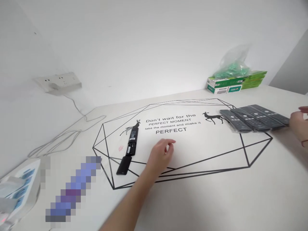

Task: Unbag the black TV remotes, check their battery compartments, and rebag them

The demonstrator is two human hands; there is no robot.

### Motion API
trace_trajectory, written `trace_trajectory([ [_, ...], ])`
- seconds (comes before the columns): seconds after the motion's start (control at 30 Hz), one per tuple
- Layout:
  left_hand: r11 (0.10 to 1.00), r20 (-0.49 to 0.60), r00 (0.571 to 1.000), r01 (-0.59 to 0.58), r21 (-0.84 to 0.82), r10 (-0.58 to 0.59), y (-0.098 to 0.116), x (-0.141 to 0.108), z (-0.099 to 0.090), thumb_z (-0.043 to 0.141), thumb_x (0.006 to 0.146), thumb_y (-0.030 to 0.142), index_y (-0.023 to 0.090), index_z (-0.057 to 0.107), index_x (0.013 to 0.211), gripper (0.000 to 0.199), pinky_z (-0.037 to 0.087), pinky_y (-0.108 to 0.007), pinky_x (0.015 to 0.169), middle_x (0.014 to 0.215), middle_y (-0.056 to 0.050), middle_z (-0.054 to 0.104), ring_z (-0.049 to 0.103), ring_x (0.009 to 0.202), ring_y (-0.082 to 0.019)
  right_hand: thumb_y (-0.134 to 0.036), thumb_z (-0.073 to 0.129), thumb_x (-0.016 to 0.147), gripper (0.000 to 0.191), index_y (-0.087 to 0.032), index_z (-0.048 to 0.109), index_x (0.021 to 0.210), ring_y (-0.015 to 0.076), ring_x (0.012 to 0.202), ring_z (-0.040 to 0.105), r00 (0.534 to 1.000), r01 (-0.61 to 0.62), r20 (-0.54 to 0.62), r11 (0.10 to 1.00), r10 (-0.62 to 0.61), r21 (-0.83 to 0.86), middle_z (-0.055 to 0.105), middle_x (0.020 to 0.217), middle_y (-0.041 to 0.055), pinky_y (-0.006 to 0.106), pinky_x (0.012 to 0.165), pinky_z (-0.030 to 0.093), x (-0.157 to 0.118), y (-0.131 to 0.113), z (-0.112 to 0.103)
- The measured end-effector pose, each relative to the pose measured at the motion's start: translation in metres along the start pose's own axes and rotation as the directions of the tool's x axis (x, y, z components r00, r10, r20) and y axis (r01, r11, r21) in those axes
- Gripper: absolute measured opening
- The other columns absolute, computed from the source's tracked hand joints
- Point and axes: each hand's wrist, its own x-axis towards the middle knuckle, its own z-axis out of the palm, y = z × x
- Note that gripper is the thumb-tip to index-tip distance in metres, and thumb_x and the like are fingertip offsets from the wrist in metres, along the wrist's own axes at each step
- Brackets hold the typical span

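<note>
My left hand (162, 152) hovers over the middle of the table, holding nothing I can see. Its thumb and forefinger are a little apart and the other fingers curl loosely. To its left lies a black remote control (133, 136), back side up, with its battery bay uncovered and something light-coloured in it. The black battery cover (124, 165) lies at its near end. At the right edge, my right hand (298, 123) is partly cut off; its grip is hidden. Beside it several dark remote controls (255, 118) in clear plastic lie side by side.
Green and white boxes (225, 85) with a clear plastic bag (234, 65) on top stand at the back right. A wall socket (61, 82) feeds a grey cable (74, 131) along the left. A white power strip (26, 189) and a blurred-out bluish object (74, 189) lie front left.
</note>
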Motion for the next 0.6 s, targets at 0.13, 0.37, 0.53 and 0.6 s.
trace_trajectory([
  [0.13, 0.908, -0.229, 0.962, 0.224, 0.354, -0.149, -0.021, 0.016, -0.057, 0.040, 0.087, 0.027, 0.021, 0.064, 0.107, 0.033, 0.045, -0.035, 0.081, 0.107, -0.008, 0.067, 0.061, 0.088, -0.022, -0.025, 0.044, 0.089, 0.025, -0.021, 0.064, 0.104, 0.0365, 0.098, 0.061, 0.905, 0.425, -0.033, 0.900, -0.424, 0.096, 0.065, 0.085, 0.0147, 0.055, 0.084, 0.044, -0.051, -0.043, 0.002],
  [0.37, 0.611, -0.291, 0.782, 0.616, 0.497, -0.551, -0.060, 0.014, -0.106, 0.048, 0.080, 0.041, 0.021, 0.061, 0.106, 0.036, 0.046, -0.035, 0.073, 0.111, -0.011, 0.067, 0.062, 0.098, -0.029, -0.011, 0.046, 0.085, 0.025, -0.019, 0.057, 0.106, 0.0254, 0.111, 0.055, 0.168, 0.741, 0.145, 0.222, -0.975, 0.634, 0.063, 0.112, 0.0108, 0.044, 0.093, 0.046, -0.229, -0.165, -0.009],
  [0.53, 0.584, -0.310, 0.802, 0.588, 0.560, -0.511, -0.058, 0.013, -0.093, 0.050, 0.078, 0.048, 0.019, 0.055, 0.118, 0.050, 0.046, -0.039, 0.080, 0.117, -0.017, 0.062, 0.060, 0.105, -0.033, -0.026, 0.052, 0.085, 0.037, -0.013, 0.052, 0.120, 0.0296, 0.125, 0.044, -0.006, 0.635, 0.145, 0.108, -0.989, 0.765, 0.052, 0.133, 0.0166, 0.046, 0.099, 0.043, -0.307, -0.242, -0.011],
  [0.6, 0.575, -0.302, 0.802, 0.585, 0.572, -0.515, -0.058, 0.013, -0.091, 0.052, 0.077, 0.049, 0.019, 0.052, 0.123, 0.055, 0.046, -0.039, 0.080, 0.119, -0.019, 0.059, 0.059, 0.106, -0.033, -0.032, 0.056, 0.084, 0.045, -0.011, 0.049, 0.124, 0.0310, 0.126, 0.043, -0.019, 0.598, 0.147, 0.106, -0.989, 0.794, 0.052, 0.133, 0.0177, 0.047, 0.099, 0.043, -0.323, -0.266, -0.002],
])
